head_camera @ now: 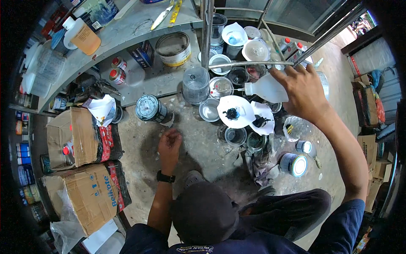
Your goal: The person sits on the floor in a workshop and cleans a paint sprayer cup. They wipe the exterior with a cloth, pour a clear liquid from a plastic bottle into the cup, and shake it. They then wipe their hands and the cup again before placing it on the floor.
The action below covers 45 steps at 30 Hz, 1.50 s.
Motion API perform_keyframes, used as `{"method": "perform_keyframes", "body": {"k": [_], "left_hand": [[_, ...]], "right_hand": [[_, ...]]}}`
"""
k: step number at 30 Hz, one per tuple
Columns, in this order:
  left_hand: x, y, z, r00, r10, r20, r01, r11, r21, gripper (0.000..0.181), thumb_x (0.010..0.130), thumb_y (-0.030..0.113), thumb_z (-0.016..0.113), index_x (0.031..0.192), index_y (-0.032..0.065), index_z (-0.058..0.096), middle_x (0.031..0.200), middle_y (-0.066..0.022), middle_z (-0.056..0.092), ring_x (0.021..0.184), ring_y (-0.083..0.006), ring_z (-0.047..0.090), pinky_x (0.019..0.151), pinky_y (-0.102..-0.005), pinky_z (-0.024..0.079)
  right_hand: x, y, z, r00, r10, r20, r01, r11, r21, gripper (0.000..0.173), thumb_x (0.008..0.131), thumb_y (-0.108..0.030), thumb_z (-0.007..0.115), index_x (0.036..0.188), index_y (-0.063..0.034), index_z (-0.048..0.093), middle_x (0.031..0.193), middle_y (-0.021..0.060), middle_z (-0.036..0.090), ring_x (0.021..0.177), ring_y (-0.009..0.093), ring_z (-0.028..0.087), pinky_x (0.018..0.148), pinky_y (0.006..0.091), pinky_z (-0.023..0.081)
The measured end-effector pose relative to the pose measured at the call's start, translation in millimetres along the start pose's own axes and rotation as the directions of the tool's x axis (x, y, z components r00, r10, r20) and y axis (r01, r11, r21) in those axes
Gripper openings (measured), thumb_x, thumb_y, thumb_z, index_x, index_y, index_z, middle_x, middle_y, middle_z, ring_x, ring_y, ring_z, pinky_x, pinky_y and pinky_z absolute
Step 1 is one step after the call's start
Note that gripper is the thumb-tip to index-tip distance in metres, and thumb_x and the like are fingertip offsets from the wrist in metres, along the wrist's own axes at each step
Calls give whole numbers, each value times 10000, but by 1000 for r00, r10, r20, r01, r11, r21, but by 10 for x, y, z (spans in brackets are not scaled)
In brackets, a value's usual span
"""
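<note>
My right hand (304,92) grips a white plastic squeeze bottle (269,88), tipped on its side. Its thin nozzle points left, over or beside a clear plastic cup (221,86) with residue inside. My left hand (170,143) is low over the floor with its fingers curled; whether something small is between them is unclear. Just above that hand stands a lidded paint can (149,108) with a stained top. Below the bottle, white paper strainers (236,106) with black residue sit among the cups. An upturned-looking clear container (195,84) stands left of the cup.
A metal rack's bar (250,63) crosses near my right hand. Cardboard boxes (92,193) stand at left, beneath a grey shelf (127,35). More cups (235,136), a rag (258,165) and a paint tin (293,165) occupy the floor to the right.
</note>
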<state>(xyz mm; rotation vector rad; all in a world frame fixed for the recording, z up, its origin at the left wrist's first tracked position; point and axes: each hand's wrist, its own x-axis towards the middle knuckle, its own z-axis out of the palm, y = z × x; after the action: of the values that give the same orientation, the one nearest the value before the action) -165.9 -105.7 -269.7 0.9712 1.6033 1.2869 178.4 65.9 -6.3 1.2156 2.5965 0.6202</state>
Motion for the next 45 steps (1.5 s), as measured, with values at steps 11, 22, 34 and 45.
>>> {"method": "perform_keyframes", "body": {"k": [11, 22, 34, 45], "left_hand": [[4, -65, 3, 1000, 23, -6, -24, 999, -43, 325, 943, 96, 692, 1246, 15, 606, 1069, -59, 674, 946, -129, 636, 846, -289, 524], [10, -11, 38, 1000, 27, -14, -28, 999, -23, 307, 941, 76, 688, 1231, 11, 613, 1052, -59, 681, 944, -130, 644, 856, -284, 529], [7, -32, 20, 1000, 13, 4, -13, 999, 35, 304, 945, 77, 682, 1235, 19, 611, 1045, -50, 678, 933, -126, 637, 835, -290, 526], [-10, -71, -16, 1000, 10, -3, -10, 1000, 4, 303, 943, 79, 686, 1229, 12, 612, 1056, -59, 689, 943, -127, 646, 861, -279, 523]], "right_hand": [[-11, -10, -10, 1000, 0, 20, 0, 1000, -11, 738, 635, -161, 790, 1342, -150, 575, 1011, 99, 689, 1009, 295, 657, 886, 413, 492], [64, -79, -66, 1000, -15, 17, 14, 999, 39, 708, 665, -152, 765, 1347, -141, 577, 1011, 118, 690, 1034, 312, 659, 913, 432, 492], [22, -77, -42, 1000, -12, -12, 12, 1000, 18, 717, 673, -156, 767, 1361, -146, 566, 1015, 108, 687, 1000, 299, 660, 870, 420, 495], [-61, -2, -39, 998, 30, 49, -30, 999, 10, 689, 672, -129, 747, 1342, -153, 591, 997, 92, 667, 1004, 283, 655, 890, 410, 479]]}}
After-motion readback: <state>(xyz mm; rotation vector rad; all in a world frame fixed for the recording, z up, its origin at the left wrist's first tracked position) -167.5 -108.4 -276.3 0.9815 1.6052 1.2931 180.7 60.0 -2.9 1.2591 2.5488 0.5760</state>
